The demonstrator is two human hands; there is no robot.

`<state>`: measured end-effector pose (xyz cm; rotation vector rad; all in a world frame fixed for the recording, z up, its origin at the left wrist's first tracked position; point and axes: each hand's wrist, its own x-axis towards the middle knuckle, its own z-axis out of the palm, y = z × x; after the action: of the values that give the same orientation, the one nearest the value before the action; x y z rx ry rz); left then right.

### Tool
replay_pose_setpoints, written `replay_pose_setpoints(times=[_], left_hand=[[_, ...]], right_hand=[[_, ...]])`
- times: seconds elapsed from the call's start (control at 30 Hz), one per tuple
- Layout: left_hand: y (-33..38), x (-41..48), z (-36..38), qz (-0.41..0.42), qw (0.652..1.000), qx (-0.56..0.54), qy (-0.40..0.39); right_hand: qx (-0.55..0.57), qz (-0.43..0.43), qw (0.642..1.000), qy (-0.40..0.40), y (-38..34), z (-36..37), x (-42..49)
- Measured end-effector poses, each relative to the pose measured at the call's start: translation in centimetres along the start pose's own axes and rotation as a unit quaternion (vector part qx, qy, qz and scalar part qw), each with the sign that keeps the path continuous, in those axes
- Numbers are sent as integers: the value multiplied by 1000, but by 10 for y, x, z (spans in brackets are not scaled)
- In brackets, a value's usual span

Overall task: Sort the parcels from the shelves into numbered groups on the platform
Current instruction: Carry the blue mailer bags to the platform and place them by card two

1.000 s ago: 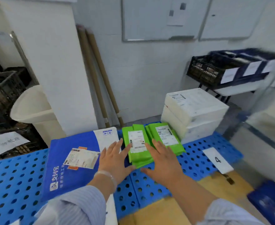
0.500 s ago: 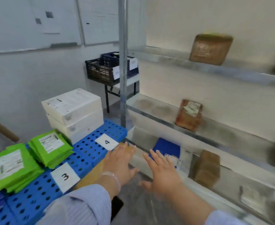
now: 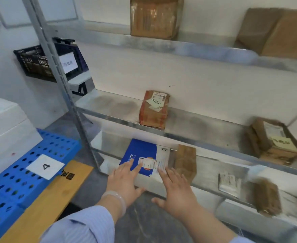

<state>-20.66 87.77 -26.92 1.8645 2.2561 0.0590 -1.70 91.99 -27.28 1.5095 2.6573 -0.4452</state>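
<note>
At ten o'clock, black plastic crate with a white handwritten paper label on its front, set on a white tabletop. At seven o'clock, yellow wooden board lying flat on grey floor. At eleven o'clock, framed whiteboard on white wall.

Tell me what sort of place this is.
Probably a parcel sorting or storage room: metal shelving holds a labelled cardboard parcel, a blue perforated platform carries a card marked 4, and a tagged black crate stands nearby.
</note>
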Motion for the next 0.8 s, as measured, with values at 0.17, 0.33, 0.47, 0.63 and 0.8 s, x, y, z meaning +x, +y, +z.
replay_pose_setpoints(times=[0.17,0.33,0.47,0.63,0.8], left_hand=[[-37,84,37,0,999,17,-51],[-77,174,80,-6,995,23,-95],[-100,234,119,-15,996,21,-90],[-126,307,203,-18,994,0,-106],[-144,356,282,-51,993,-57,-90]], right_hand=[[45,44,998,-32,20,43,79],[132,133,981,-44,48,92,158],[164,188,967,-52,76,143,211],[213,246,945,-25,108,211,286],[333,303,893,8,143,281,343]])
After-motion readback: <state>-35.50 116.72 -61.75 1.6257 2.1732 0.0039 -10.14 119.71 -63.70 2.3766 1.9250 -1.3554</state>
